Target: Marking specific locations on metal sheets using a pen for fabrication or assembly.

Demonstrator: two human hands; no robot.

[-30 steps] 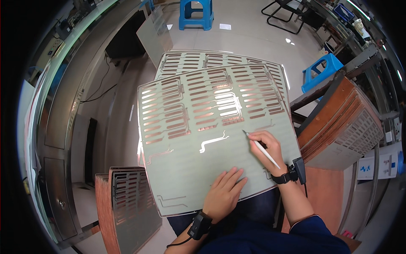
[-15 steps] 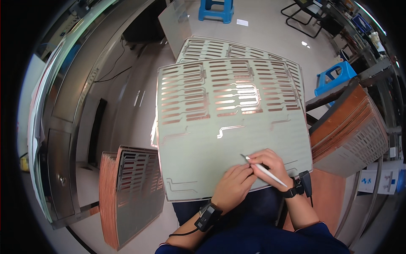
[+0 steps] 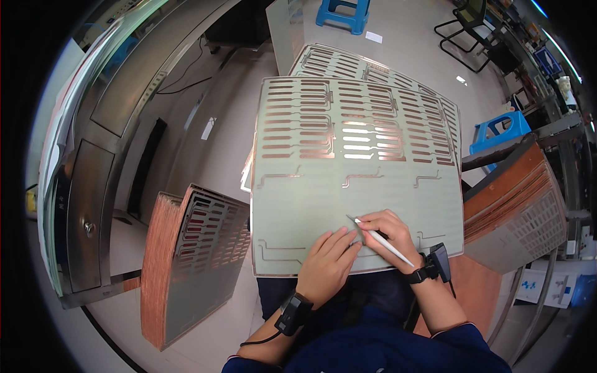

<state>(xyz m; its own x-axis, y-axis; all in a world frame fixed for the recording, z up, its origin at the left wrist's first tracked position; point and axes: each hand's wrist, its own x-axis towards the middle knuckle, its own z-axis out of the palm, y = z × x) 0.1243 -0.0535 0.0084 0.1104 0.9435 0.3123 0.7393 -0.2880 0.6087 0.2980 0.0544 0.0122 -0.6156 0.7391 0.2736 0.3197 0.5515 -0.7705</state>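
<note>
A large pale-green circuit panel (image 3: pixel 292 205) with copper-coloured traces lies in front of me, over my lap. My right hand (image 3: pixel 387 231) grips a white pen-shaped tool (image 3: pixel 392 250) with a thin, dark, blade-like tip. That tip is at the panel's surface in the lower middle; whether it touches cannot be made out. Flat on the panel, just left of the tool, rests my left hand (image 3: pixel 329 260), fingers stretched out and holding nothing. Beneath the top panel, another similar panel (image 3: pixel 317 60) sticks out at the far side, turned at an angle.
Stacked panels with copper edges (image 3: pixel 163 267) stand upright at the left. Another panel stack (image 3: pixel 516 205) leans on a metal frame at the right. A steel cabinet (image 3: pixel 90 205) lines the left side. Blue stools (image 3: pixel 344 15) and a black chair (image 3: pixel 467 25) stand farther off.
The whole view has shifted, with the panel now farther right and up. My left hand has slid left over the panel, and the tool's tip has also moved left across it.
</note>
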